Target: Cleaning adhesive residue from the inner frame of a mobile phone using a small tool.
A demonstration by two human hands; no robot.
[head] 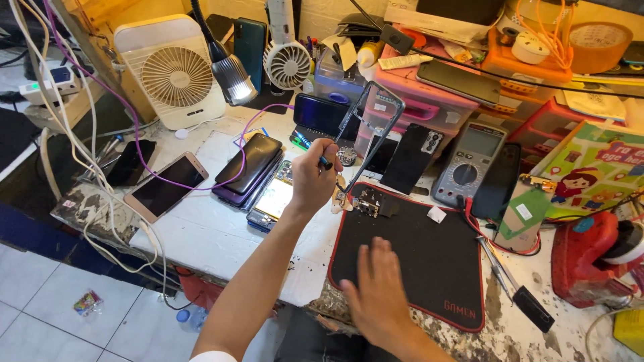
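Two hands work over a cluttered counter [221, 234] of chipped white paint and bare, mottled patches. The left hand [312, 182] is clenched around a thin dark tool [325, 161], probably a screwdriver, whose tip is hidden behind the fingers, so what it touches cannot be told. Just in front of that hand a bare phone frame [376, 124], a thin grey metal rectangle with an empty middle, stands tilted on edge; whether the hand grips it too is hard to make out. The right hand [379, 291] lies released, palm down and fingers spread, flat on a black mat [429, 265], a soft rectangle with a red stitched border. It is blurred, and its wrist is cut off at the lower edge. At the mat's far corner sits a small cluster of metal parts [367, 201], too small to read in detail. Left of the mat, several glossy phones [249, 167] lie stacked, beside a pale gold phone [166, 186] face up. A purple cable [144, 144] loops over them. Beyond the mat rests a grey meter [467, 164] with a round dial, next to pink plastic boxes [422, 100]. A white ribbed fan [176, 75] stands at the back left. Tweezers [496, 265] lie on the rough surface to the right.
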